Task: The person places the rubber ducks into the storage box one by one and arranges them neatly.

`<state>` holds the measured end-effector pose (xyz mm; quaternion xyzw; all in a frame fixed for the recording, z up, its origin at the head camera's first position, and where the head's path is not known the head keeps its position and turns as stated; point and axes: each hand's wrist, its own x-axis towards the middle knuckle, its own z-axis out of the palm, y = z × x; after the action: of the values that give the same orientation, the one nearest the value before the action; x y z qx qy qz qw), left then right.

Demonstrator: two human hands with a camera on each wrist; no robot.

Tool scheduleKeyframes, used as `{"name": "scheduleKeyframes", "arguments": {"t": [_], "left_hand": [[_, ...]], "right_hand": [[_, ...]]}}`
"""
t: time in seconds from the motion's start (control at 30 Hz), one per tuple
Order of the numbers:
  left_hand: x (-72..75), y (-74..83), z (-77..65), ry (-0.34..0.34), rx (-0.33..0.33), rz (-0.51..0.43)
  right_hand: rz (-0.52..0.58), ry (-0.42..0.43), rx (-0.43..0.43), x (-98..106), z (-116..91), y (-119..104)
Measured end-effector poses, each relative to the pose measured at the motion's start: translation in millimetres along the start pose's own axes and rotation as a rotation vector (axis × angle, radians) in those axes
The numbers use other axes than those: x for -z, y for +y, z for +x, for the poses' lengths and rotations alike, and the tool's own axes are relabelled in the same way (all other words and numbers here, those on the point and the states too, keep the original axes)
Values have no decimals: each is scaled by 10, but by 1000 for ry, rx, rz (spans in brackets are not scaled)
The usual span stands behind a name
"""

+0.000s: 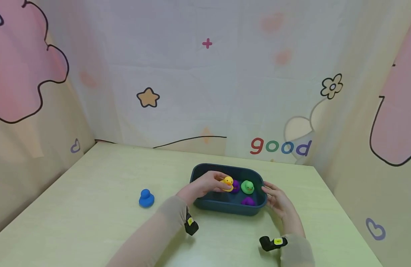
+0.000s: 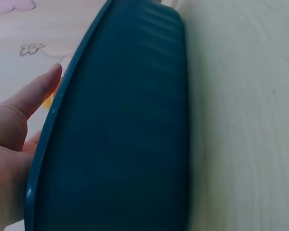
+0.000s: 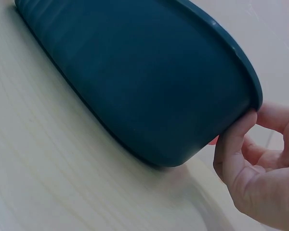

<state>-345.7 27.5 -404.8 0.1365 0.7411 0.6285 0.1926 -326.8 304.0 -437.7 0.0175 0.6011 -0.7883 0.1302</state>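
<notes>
My left hand pinches a yellow rubber duck between thumb and fingers, inside the rim of a dark blue plastic bin. In the left wrist view the bin's wall hides most of the duck and the fingers. My right hand holds the bin's right end; the right wrist view shows bent fingers against the outer wall, just below the rim. Inside the bin sit a green duck, a purple duck partly behind the yellow one, and another purple duck half hidden by the front wall.
A blue duck stands on the pale wooden table, left of the bin. Printed cloth hangs around the table's back and sides. Both wrists carry small black cameras, the left one close in front of the bin.
</notes>
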Motion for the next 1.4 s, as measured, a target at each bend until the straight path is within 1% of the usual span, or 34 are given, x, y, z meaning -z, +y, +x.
{"name": "scheduleKeyframes", "arguments": {"t": [0.4, 0.5, 0.6, 0.7, 0.73, 0.77, 0.8, 0.87, 0.93, 0.97, 1.0, 1.13, 1.27, 1.4], "left_hand": [[-200, -62, 99, -49, -40, 271], [-229, -81, 100, -47, -50, 334], [-255, -91, 108, -42, -59, 377], [-285, -89, 116, -42, -73, 419], [-296, -88, 118, -40, -80, 443], [-307, -86, 118, -34, -82, 468], [-318, -84, 118, -28, -85, 500], [-336, -85, 123, -15, -89, 560], [-352, -84, 128, -2, -96, 617], [-357, -81, 130, 3, -98, 643], [-362, -80, 132, 5, -100, 663], [-376, -75, 133, 15, -93, 716], [-382, -74, 126, 14, -87, 733], [-369, -65, 117, 0, -98, 732]], "right_hand": [[4, 16, -10, -15, 9, 4], [-4, 9, -21, -19, 10, 14], [-27, 7, -1, -5, 23, 41], [-52, -30, 45, 52, 50, 84], [-57, -48, 64, 75, 59, 99], [-30, -98, 93, 139, 109, 136], [-29, -122, 104, 163, 116, 146], [-30, -146, 113, 187, 125, 153], [-28, -130, 106, 185, 127, 149], [-29, -109, 97, 169, 121, 139], [-57, -56, 72, 107, 68, 99], [-28, 11, 5, 2, 6, 11], [-20, 20, -21, -10, 6, -3], [-39, 23, -10, 4, 13, 19]]}}
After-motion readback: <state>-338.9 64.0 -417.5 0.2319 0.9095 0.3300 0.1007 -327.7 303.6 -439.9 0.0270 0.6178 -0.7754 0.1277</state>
